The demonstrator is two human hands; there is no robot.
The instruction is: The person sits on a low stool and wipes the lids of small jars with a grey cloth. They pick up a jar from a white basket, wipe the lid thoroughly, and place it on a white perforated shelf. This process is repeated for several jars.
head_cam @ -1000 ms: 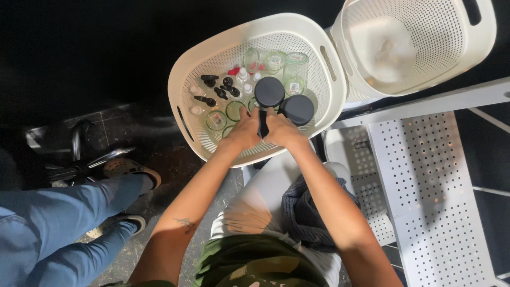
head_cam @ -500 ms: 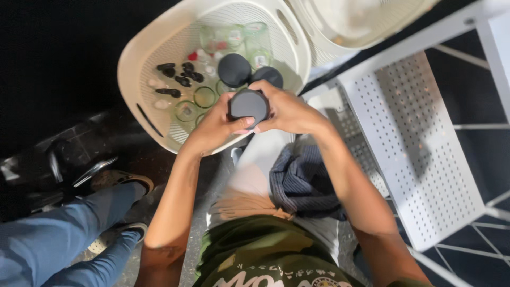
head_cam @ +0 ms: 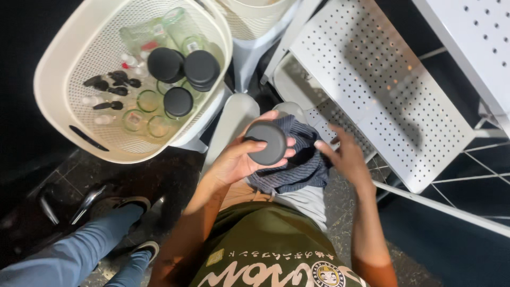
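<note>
Over my lap, my left hand [head_cam: 234,162] curls its fingers around a black-lidded jar [head_cam: 266,142], gripping it from the side and underneath. Just to its right, my right hand [head_cam: 344,155] hangs open and empty, fingers spread, above the grey striped cloth [head_cam: 297,167] on my thighs. Up and left of my left hand sits a cream basket [head_cam: 58,79] holding more black-lidded jars [head_cam: 178,101] and small bottles.

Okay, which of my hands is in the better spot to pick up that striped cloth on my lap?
Probably the right hand. It is open and empty, its fingertips right at the edge of the dark striped cloth. The left hand is already occupied, gripping the black-lidded jar above the cloth.
</note>
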